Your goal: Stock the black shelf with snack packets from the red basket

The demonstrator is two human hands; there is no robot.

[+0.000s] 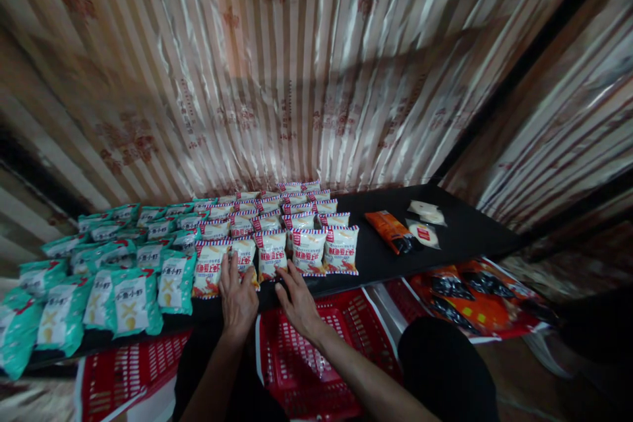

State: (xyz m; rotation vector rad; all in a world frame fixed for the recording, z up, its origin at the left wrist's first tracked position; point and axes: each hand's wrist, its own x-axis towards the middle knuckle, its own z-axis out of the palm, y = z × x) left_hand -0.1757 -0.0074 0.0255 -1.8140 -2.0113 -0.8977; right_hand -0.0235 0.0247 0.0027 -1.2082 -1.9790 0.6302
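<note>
My left hand lies with its fingers stretched over the front of a white snack bag with a red-and-blue striped edge. The fingers are apart and not closed round the bag. Just to the right, my right hand has its fingertips at the lower edge of another white snack bag, thumb held away from the fingers. Both bags stand upright in the front row of a block of matching bags. Beside my left hand is one more white bag; a further one stands right of my right hand.
Rows of teal snack bags fill the left of the black shelf. An orange packet and pale round packets lie at right. Below are a red basket and another basket holding orange packets. A striped curtain hangs behind.
</note>
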